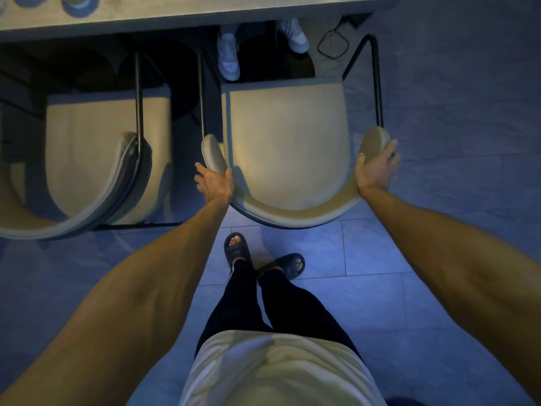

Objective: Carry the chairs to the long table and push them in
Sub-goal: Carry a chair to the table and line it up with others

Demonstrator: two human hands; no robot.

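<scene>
We stand behind the beige padded chair with the curved wraparound backrest and thin black metal frame [288, 136], with both arms stretched out to it. Our left hand [215, 181] lies on the outer face of the backrest's left arm, fingers loosely spread and wrapped over the top edge. Our right hand [377, 168] is open-palmed against the outside of the right arm, thumb over the rim. Neither looks clamped tight; both seem to be pressing more than gripping.

The chair sits near the long pale wood-grain surface [205, 16], its seat front close to the edge but not yet under it, so we judge the push-in is still to finish. To do it well, we would push evenly from both sides so the chair goes straight, watching the white sneakers [229, 55] of someone seated opposite and the loose black cable [333, 42] on the floor by the right front leg.

A second matching beige chair [96, 159] stands just beside it on the left, a narrow gap between the two frames, so drift leftward could knock metal on metal.

The upholstery looks smooth and faintly glossy, like faux leather, with dark piping along the back. The grey stone-look floor tiles [374, 250] appear matte; the legs may scrape.
</scene>
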